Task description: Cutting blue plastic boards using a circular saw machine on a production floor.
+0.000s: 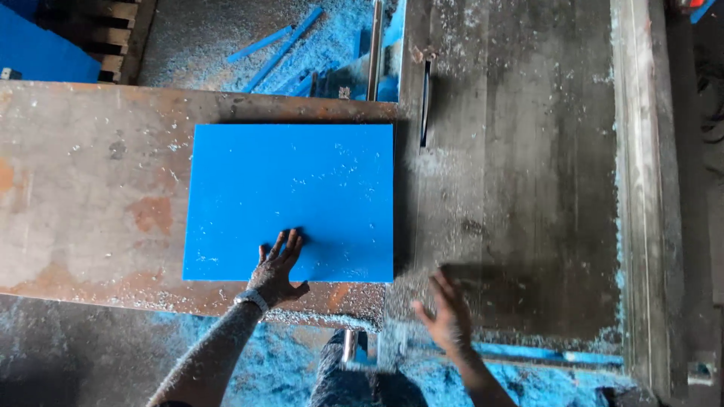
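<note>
Your right hand (450, 316) is motion-blurred at 5 o'clock, fingers spread open above the grey saw table (520, 188), holding nothing; whether it touches the surface is unclear. Your left hand (276, 269) lies open, fingers flat on the near edge of the blue panel (290, 200), pressing, not gripping. The panel, a plain unlabelled rectangle, sits flat at centre on the rusty steel bench (90, 196), its right edge just beside the seam with the saw table. The dark saw slot (425, 105) at 12 o'clock hides any blade. Blue offcut strips (279, 47) lie at 11 o'clock among shavings; a blue sheet (41, 53) is cut off at 10 o'clock.
</note>
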